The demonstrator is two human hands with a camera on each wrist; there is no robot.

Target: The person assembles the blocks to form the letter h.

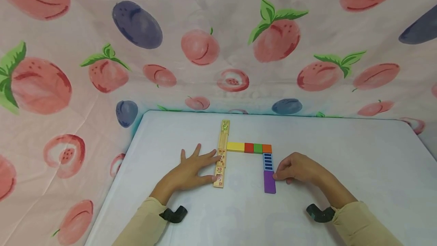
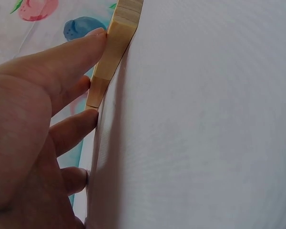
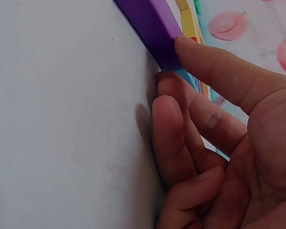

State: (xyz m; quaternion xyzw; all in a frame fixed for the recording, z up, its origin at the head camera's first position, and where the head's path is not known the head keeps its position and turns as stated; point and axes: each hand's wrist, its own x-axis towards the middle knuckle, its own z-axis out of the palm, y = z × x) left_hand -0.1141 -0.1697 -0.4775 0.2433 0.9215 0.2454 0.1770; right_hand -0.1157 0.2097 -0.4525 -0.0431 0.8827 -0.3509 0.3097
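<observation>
Several flat blocks form a connected shape on the white table. A left column has a striped wooden piece (image 1: 223,134) at the top and printed wooden pieces (image 1: 218,181) below it. From it runs a row of yellow (image 1: 235,147), red (image 1: 249,148), green (image 1: 257,148) and orange (image 1: 267,148) blocks. Under the orange one come a blue block with dark bars (image 1: 268,161) and a purple block (image 1: 269,182). My left hand (image 1: 189,172) spreads its fingers, thumb and fingertips touching the printed pieces. My right hand (image 1: 298,168), fingers loosely bent, touches the purple block's right side.
The white table (image 1: 358,155) extends around the blocks, its back edge against a fruit-patterned cloth (image 1: 164,101). Dark curved pieces (image 1: 175,214) stick out near both of the person's beige sleeves (image 1: 145,223).
</observation>
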